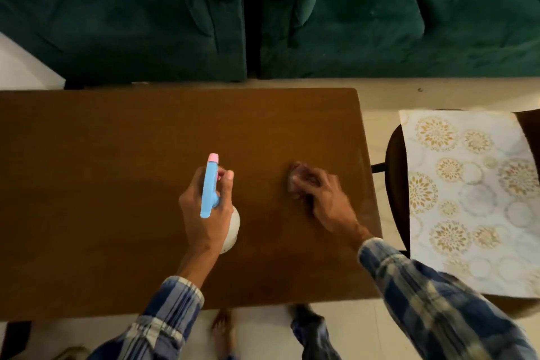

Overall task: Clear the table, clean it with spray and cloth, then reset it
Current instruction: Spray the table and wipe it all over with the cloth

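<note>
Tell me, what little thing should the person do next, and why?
Probably sweep the small crumpled cloth under the right hand leftwards across the brown wooden table. The cloth sits near the table's right edge, much bare top lies to its left, and the left hand already holds the blue-topped white spray bottle ready.

Matt brown wooden table [146,140], smooth plastic spray bottle [209,187], velvety green sofa [350,23]
</note>
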`<state>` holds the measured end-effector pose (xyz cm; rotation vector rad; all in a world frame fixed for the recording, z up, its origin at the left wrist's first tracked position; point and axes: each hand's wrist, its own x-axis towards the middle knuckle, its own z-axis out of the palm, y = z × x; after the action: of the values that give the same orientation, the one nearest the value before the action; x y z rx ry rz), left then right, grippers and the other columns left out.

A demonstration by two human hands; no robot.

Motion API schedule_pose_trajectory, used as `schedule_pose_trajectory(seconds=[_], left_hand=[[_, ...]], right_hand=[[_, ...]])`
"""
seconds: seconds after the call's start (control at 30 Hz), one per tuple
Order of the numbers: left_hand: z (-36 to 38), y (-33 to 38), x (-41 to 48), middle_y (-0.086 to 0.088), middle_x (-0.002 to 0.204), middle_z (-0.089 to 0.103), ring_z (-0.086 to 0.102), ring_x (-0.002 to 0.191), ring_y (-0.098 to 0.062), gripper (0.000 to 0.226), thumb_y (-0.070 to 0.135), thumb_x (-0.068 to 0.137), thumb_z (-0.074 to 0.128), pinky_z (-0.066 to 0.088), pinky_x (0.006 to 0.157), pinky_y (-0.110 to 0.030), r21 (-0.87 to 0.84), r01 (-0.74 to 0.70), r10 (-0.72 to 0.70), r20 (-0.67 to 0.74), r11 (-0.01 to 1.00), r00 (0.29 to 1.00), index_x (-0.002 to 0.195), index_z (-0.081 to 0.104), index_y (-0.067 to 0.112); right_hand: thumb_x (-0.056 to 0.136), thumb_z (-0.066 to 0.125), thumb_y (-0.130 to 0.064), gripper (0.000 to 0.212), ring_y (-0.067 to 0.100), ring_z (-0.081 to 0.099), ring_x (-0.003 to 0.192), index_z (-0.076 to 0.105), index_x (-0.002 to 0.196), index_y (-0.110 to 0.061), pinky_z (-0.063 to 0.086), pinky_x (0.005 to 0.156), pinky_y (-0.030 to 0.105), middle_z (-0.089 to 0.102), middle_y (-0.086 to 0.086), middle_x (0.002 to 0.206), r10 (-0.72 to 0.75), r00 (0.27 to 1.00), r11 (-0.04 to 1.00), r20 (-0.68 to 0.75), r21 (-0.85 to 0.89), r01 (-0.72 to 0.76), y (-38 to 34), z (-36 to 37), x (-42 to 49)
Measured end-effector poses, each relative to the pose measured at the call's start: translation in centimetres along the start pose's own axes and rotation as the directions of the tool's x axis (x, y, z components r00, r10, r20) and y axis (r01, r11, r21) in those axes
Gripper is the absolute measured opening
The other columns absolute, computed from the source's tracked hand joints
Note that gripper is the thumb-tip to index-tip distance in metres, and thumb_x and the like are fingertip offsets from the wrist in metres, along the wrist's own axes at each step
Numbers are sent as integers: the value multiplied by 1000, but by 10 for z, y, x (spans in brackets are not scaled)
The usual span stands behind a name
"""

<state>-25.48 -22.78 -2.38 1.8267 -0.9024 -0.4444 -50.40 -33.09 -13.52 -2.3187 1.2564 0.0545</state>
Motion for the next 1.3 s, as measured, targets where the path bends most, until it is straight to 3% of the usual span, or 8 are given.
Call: schedule_pose_trajectory(seconds=[0.07,0.17,0.37,0.53,0.67,0.8,1.0,1.3], left_hand=[[-13,-4,-9,12,86,65,69,66,-16,18,37,93,62,62,58,-33,5,-25,25,17,1000,1000,105,60,23],[-40,-13,-23,17,86,63,69,67,-15,13,32,93,63,61,58,-28,-9,-61,62,35,998,997,104,58,27],[-84,-34,-47,14,81,62,67,63,-15,12,24,94,66,60,57,-28,34,-101,99,53,994,994,102,57,25],[-89,-32,-60,18,83,61,67,64,-15,12,27,94,65,60,57,-28,46,-104,101,70,993,992,103,57,26],[-74,-21,-74,10,85,64,68,67,-18,13,28,94,65,62,61,-33,34,-87,84,87,996,993,105,58,25],[-56,-11,-79,4,85,66,69,66,-17,13,31,94,65,62,59,-40,55,-75,71,81,996,994,104,59,25],[-18,4,-82,0,83,67,67,61,-19,9,27,95,64,60,54,-39,94,-117,107,114,989,988,101,59,23],[96,49,-96,3,83,66,67,64,-14,14,27,95,64,60,56,-32,51,-103,92,173,993,981,102,61,15]], right_hand=[[90,49,-6,71,36,31,128,41,151,-41,47,102,59,23,1,154,383,914,917,-134,180,-357,-4,11,-14],[85,48,-2,72,38,32,124,44,149,-34,45,99,61,26,5,149,625,744,772,-236,330,-543,-52,37,-12],[93,51,-14,74,37,28,138,25,154,-46,44,107,58,15,1,162,155,988,977,6,144,-154,-193,106,-34],[95,55,-17,78,38,29,136,17,157,-46,41,110,54,16,8,162,-136,978,991,156,5,137,-190,127,-98],[91,50,-12,78,32,34,124,24,156,-45,52,95,49,20,6,159,101,995,995,16,11,-101,-119,109,-149],[88,44,-6,81,38,31,129,23,158,-42,48,102,55,16,7,162,484,870,868,-89,171,-466,-131,109,-162],[93,51,-12,83,45,29,143,13,158,-46,37,113,62,16,9,166,33,994,996,107,80,-41,-144,129,-180],[85,35,-15,74,44,46,117,37,154,-42,56,86,55,39,16,154,363,931,931,-37,64,-360,40,48,-219]])
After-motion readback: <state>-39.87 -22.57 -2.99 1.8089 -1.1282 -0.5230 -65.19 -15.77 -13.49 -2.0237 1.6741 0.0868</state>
